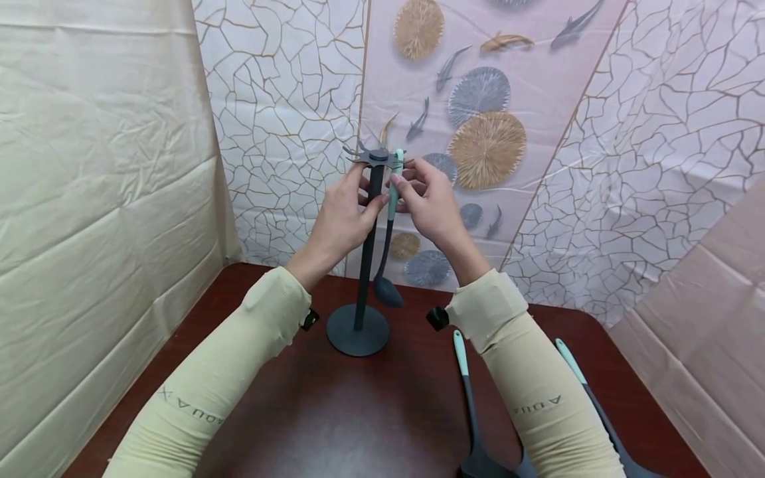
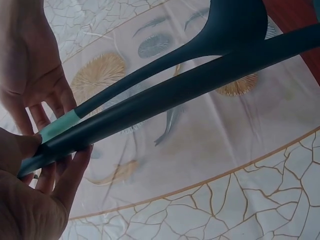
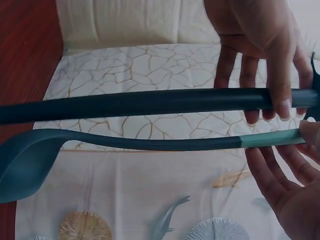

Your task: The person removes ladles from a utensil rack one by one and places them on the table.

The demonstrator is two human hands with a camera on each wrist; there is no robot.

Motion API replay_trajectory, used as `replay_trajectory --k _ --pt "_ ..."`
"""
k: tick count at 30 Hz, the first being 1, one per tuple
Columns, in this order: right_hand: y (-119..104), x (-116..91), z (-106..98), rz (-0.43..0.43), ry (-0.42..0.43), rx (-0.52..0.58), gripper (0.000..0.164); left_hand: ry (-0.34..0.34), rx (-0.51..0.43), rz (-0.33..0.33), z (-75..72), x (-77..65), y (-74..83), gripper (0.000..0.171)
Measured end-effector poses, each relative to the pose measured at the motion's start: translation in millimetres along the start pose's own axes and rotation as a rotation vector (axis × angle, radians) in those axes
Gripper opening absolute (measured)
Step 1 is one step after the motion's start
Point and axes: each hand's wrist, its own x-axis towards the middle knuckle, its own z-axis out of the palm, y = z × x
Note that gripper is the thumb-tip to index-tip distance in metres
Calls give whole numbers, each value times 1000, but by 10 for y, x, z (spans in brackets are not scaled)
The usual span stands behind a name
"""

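A dark utensil stand (image 1: 367, 265) rises from a round base on the table, with a ring of hooks (image 1: 378, 155) on top. My left hand (image 1: 342, 216) grips its pole just below the hooks, thumb and fingers around it in the right wrist view. Beside the pole hangs a dark ladle (image 1: 389, 292) with a mint-green handle (image 3: 270, 138), bowl down and above the table. My right hand (image 1: 435, 202) pinches that handle between thumb and fingers near its upper end. The handle's tip overlaps one hook at the ring's right side.
On the dark red-brown table (image 1: 335, 418), a mint-handled utensil (image 1: 470, 401) lies near my right forearm. Another mint-handled utensil (image 1: 597, 401) lies farther right, its lower end cut off by the frame. Patterned cloth (image 1: 281, 133) hangs behind the table, with plain cloth along both sides.
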Motion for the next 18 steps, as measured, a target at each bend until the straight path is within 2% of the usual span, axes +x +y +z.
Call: replay_trajectory --k 5,18 --pt "-13 -12 25 -30 39 -69 32 -7 13 13 -4 -2 -3 48" --pt "-61 -14 -7 -53 72 -227 24 -9 55 36 8 -1 -22 47"
